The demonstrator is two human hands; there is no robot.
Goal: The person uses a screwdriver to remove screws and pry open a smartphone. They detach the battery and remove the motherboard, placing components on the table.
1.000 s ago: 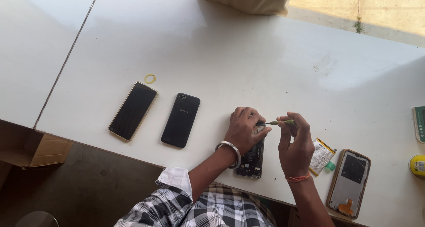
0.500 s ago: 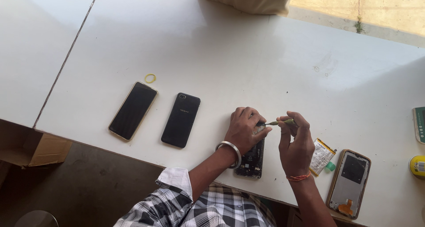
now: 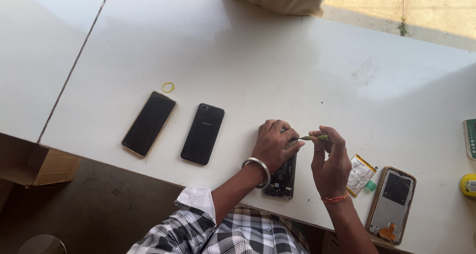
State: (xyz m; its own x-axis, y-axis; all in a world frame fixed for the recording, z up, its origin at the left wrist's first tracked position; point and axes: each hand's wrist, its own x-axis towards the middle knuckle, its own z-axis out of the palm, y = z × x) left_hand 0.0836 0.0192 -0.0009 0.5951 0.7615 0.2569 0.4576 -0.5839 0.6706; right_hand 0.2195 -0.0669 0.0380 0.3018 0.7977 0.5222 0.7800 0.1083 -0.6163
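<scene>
Head view, lower centre: opened black phone body (image 3: pixel 282 177) with exposed dark circuitry, flat on white table (image 3: pixel 277 60). Left hand (image 3: pixel 274 146) presses its top, fingers curled. Right hand (image 3: pixel 331 161) pinches slim green screwdriver (image 3: pixel 313 137) pointing towards the left fingers.

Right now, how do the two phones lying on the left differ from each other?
The left phone lies screen up with a gold edge; the right phone lies back up, all black, its camera lens showing. The left phone looks slightly longer. A yellow ring lies just beyond the left phone, nothing by the right phone. Both lie flat and untouched on the white table, tilted the same way.
</scene>
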